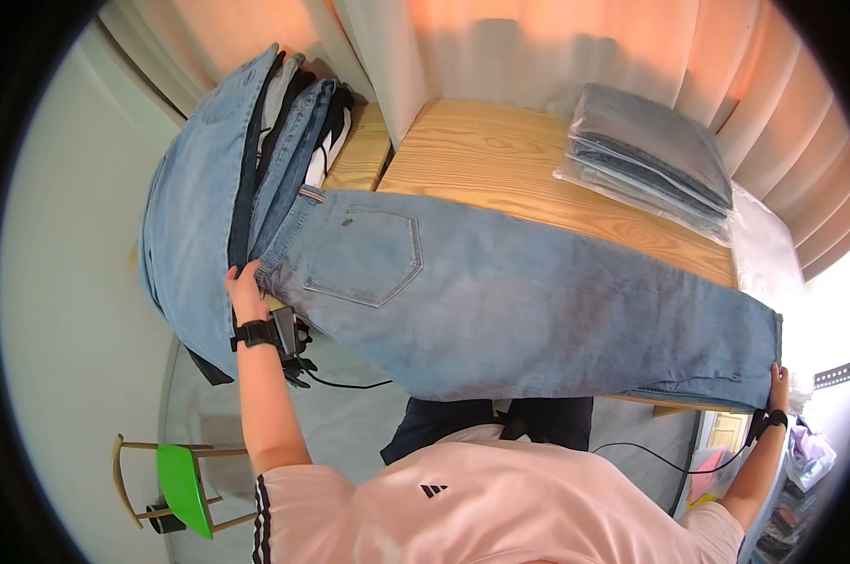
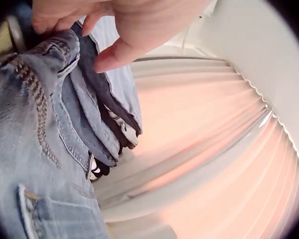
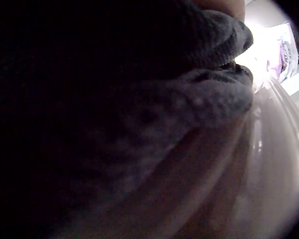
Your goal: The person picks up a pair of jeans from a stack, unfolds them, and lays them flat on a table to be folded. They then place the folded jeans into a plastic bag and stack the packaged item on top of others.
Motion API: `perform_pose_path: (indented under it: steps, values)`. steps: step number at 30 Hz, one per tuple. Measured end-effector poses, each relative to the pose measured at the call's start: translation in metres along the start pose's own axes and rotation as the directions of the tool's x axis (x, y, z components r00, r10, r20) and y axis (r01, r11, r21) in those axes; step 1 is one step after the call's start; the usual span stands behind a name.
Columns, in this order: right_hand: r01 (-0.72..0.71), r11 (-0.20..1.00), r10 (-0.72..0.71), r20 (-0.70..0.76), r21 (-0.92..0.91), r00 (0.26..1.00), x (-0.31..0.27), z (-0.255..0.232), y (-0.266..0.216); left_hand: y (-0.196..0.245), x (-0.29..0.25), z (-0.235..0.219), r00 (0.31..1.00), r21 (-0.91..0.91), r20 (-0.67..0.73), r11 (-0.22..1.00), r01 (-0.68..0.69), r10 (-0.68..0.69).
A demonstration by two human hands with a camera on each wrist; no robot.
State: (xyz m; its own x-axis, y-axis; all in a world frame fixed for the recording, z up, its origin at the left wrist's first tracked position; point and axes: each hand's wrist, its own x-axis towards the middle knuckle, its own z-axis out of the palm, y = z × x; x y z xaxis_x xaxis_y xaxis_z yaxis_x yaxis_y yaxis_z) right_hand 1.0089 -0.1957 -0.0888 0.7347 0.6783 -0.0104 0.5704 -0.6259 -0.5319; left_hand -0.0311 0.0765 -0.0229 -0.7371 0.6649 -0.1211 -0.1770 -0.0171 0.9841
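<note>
A pair of faded blue jeans [image 1: 528, 291], doubled lengthwise with a back pocket facing up, stretches across the table between both hands. At the waistband, my left hand [image 1: 246, 293] grips the corner nearest my body. The left wrist view shows the fingers curled at the waistband [image 2: 65, 47], the thumb spread apart towards the stacked jeans. My right hand [image 1: 779, 387] holds the leg's hem corner at the far right. The right wrist view is dark, with the denim hem [image 3: 214, 99] close up and most of that hand hidden.
A stack of folded jeans [image 1: 195, 188] hangs over the table's left end. Clear-bagged folded jeans [image 1: 651, 160] lie at the back right of the wooden table [image 1: 481, 141]. Pale curtains [image 1: 538, 56] hang behind. A green chair [image 1: 182, 489] stands lower left; a cable [image 1: 350, 385] trails below the jeans.
</note>
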Motion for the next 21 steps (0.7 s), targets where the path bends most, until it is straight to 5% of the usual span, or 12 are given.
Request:
perform_pose_path:
  steps: [1, 2, 5, 7, 8, 10, 11, 13, 14, 17, 19, 21]
  values:
    - [-0.013, 1.000, 0.013, 0.003, 0.024, 1.000, 0.001, 0.000, 0.002, -0.004, -0.001, 0.000, 0.976, 0.054, -0.155, 0.988, -0.143, 0.150]
    - [-0.012, 1.000, 0.012, 0.004, 0.019, 1.000, 0.001, 0.000, 0.004, -0.005, 0.001, -0.001, 0.977, 0.056, -0.157, 0.989, -0.137, 0.145]
    - [0.005, 0.999, -0.006, -0.055, -0.033, 0.998, 0.002, 0.000, 0.002, 0.003, 0.004, 0.002, 0.949, 0.286, 0.056, 0.906, -0.314, 0.311]
    - [-0.004, 1.000, 0.005, 0.025, -0.024, 1.000, -0.007, -0.004, -0.011, 0.031, -0.011, 0.021, 0.709, 0.575, 0.281, 0.478, -0.664, 0.647]
    - [-0.013, 0.999, 0.014, 0.017, -0.030, 1.000, -0.009, -0.005, -0.014, 0.049, -0.033, 0.038, 0.711, 0.568, 0.289, 0.483, -0.666, 0.641]
    - [-0.028, 1.000, 0.028, 0.016, -0.001, 0.999, -0.011, -0.005, -0.018, 0.076, -0.081, 0.077, 0.723, 0.353, 0.571, 0.679, -0.644, 0.389]
    - [-0.040, 0.999, 0.040, 0.005, -0.012, 0.999, -0.011, -0.004, -0.020, 0.071, -0.079, 0.092, 0.720, 0.344, 0.581, 0.687, -0.640, 0.380]
    - [-0.040, 0.999, 0.040, -0.002, 0.004, 0.999, -0.010, -0.003, -0.021, 0.061, -0.076, 0.127, 0.479, 0.176, 0.797, 0.616, -0.768, 0.369]
    - [-0.041, 0.999, 0.041, -0.007, 0.016, 0.999, -0.009, -0.002, -0.022, 0.058, -0.082, 0.142, 0.469, 0.162, 0.804, 0.625, -0.764, 0.365]
    - [-0.082, 0.986, 0.084, -0.008, 0.146, 0.996, -0.017, 0.000, -0.032, 0.049, -0.097, 0.186, 0.464, 0.374, 0.880, 0.750, -0.546, -0.101]
    - [-0.141, 0.962, 0.152, -0.031, 0.233, 0.988, -0.036, -0.008, -0.053, 0.024, -0.093, 0.205, 0.412, 0.385, 0.899, 0.714, -0.585, -0.148]
    - [-0.015, 0.996, -0.003, -0.200, -0.090, 0.980, -0.040, -0.016, -0.063, -0.004, -0.090, 0.220, 0.405, 0.435, 0.891, 0.647, -0.626, -0.207]
